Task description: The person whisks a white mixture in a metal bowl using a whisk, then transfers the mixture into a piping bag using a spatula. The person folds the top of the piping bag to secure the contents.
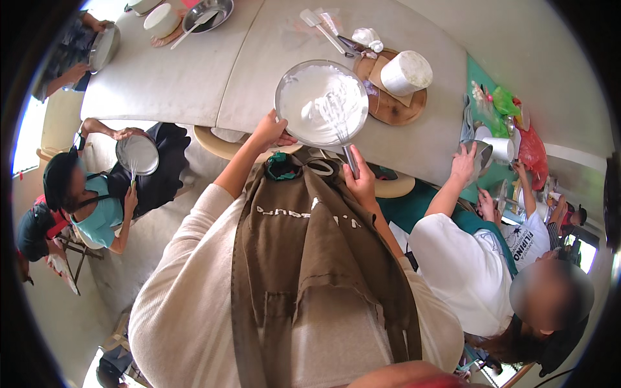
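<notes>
A round metal bowl (280, 119) of white cream (303, 87) is tilted at the near edge of the table. My left hand (271, 132) grips its left rim, with the thumb at the edge and the fingers below. In my right hand (360, 175) is the handle of a wire balloon whisk (347, 155). The whisk's wires rest in the cream on the bowl's right side, where the cream lies in ridges. Just right of the bowl, a white-coated cylindrical cake (406, 73) stands on a square board atop a round wooden board (393, 112).
Behind the wooden board lie a white spatula (322, 31) and a filled piping bag (367, 38). A dark bowl (208, 17) with a spatula and another white cake (161, 21) stand far left. A co-worker (461, 252) is close on my right; another (104, 199) whisks a bowl at left.
</notes>
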The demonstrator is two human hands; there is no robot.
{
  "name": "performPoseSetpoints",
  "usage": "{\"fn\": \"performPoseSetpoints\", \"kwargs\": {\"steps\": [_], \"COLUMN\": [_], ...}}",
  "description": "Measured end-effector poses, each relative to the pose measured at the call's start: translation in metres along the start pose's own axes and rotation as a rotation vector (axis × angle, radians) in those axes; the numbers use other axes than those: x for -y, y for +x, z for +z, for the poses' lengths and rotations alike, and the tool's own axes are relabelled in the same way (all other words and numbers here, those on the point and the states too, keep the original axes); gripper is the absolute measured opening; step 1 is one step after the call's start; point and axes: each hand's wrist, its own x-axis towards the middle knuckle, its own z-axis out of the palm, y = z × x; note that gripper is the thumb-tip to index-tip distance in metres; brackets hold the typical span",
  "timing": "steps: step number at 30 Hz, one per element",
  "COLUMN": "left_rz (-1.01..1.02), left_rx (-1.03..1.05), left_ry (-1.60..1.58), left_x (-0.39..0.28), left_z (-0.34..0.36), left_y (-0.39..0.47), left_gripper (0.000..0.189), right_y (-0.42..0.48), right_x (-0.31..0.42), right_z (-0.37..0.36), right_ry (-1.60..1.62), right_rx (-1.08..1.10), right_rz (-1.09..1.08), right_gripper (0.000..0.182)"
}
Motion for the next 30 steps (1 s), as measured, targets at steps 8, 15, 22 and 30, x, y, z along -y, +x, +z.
{"fn": "performPoseSetpoints", "kwargs": {"steps": [8, 15, 22, 30], "left_rz": [0.015, -0.011, -0.063, -0.078], "left_rx": [0.023, 0.018, 0.056, 0.095], "left_ry": [0.05, -0.013, -0.048, -0.101], "left_x": [0.002, 0.0, 0.003, 0.006], "left_z": [-0.001, 0.008, 0.013, 0.011], "left_y": [0.0, -0.001, -0.002, 0.003], "left_gripper": [0.049, 0.05, 0.047, 0.047], "right_y": [-0.002, -0.003, -0.006, -0.008], "right_x": [-0.005, -0.001, -0.002, -0.004], "right_z": [0.001, 0.002, -0.002, -0.005], "right_ry": [-0.007, -0.037, -0.02, -0.049], "right_rx": [-0.004, -0.001, 0.02, -0.063], "right_rz": [0.037, 0.067, 0.094, 0.018], "right_gripper": [0.046, 0.048, 0.049, 0.049]}}
